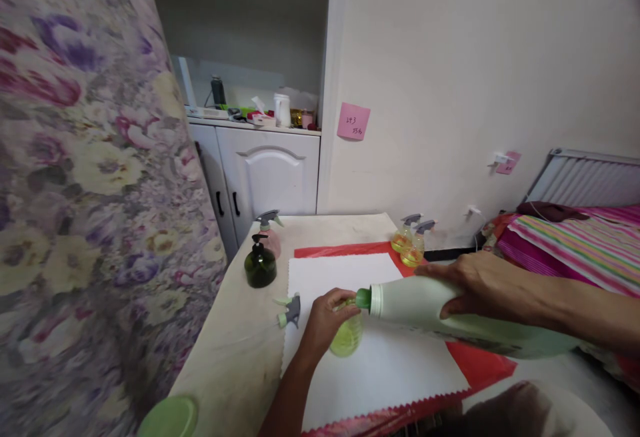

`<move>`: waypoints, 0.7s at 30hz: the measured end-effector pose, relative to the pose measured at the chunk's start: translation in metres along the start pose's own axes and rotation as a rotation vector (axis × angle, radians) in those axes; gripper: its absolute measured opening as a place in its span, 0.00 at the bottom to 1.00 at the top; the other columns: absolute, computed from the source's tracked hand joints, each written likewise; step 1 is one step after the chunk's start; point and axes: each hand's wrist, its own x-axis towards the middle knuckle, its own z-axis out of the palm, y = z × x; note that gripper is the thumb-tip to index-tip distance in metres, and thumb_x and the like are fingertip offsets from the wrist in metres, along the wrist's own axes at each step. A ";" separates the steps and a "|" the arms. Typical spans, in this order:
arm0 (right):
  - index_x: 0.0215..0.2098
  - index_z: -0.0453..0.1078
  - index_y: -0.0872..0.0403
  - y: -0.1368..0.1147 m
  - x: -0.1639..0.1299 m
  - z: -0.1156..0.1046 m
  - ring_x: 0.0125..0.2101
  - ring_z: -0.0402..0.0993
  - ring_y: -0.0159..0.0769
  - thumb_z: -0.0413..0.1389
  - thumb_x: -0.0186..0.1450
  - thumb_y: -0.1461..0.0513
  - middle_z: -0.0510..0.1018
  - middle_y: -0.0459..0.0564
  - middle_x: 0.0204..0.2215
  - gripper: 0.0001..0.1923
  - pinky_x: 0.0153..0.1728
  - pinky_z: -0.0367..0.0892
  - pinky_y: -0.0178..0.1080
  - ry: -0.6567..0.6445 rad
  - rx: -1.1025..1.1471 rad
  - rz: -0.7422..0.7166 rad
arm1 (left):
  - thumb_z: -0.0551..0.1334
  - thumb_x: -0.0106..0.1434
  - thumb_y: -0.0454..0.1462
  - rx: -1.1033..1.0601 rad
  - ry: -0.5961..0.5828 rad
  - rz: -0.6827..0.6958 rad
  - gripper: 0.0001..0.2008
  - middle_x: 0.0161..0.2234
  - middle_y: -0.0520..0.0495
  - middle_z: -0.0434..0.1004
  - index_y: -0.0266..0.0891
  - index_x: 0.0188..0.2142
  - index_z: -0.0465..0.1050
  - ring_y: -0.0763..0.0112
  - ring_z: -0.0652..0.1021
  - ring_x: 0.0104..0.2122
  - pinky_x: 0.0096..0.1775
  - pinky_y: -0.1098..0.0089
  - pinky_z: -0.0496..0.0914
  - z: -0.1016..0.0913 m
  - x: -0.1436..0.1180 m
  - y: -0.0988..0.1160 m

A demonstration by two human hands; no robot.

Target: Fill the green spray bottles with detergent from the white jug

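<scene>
My left hand (324, 322) grips a small yellow-green spray bottle (347, 337) standing on a white sheet (370, 364), with its top off. My right hand (483, 284) holds a large pale green jug (450, 314) tipped almost flat, its green neck (363, 298) touching the small bottle's mouth. A grey spray head (290, 312) lies on the table just left of my left hand.
A dark green pump bottle (260, 265) and a pink spray bottle (270, 234) stand at the table's left. Two yellow spray bottles (413, 242) stand at the far edge. A red cloth (483, 364) lies under the sheet. A green lid (169, 418) sits near left. Striped bedding (575, 237) lies right.
</scene>
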 end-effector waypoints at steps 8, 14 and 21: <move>0.59 0.66 0.51 0.001 0.000 0.003 0.29 0.81 0.44 0.63 0.58 0.59 0.84 0.54 0.31 0.30 0.27 0.71 0.38 0.038 -0.010 -0.006 | 0.68 0.51 0.36 0.001 -0.003 0.008 0.09 0.36 0.47 0.81 0.40 0.34 0.79 0.61 0.78 0.39 0.43 0.66 0.69 -0.001 0.001 -0.004; 0.59 0.65 0.49 -0.001 0.000 0.000 0.29 0.81 0.44 0.62 0.60 0.58 0.84 0.52 0.30 0.29 0.28 0.71 0.38 0.015 -0.002 -0.001 | 0.68 0.51 0.37 0.001 0.005 0.007 0.09 0.35 0.47 0.81 0.40 0.35 0.79 0.61 0.78 0.39 0.43 0.66 0.69 -0.001 0.000 -0.002; 0.57 0.66 0.49 -0.003 0.001 -0.002 0.27 0.80 0.42 0.62 0.60 0.57 0.83 0.51 0.28 0.28 0.26 0.68 0.36 0.007 0.010 0.014 | 0.68 0.51 0.37 -0.010 -0.004 0.006 0.10 0.35 0.46 0.82 0.40 0.35 0.80 0.60 0.78 0.40 0.43 0.66 0.69 -0.002 0.001 -0.003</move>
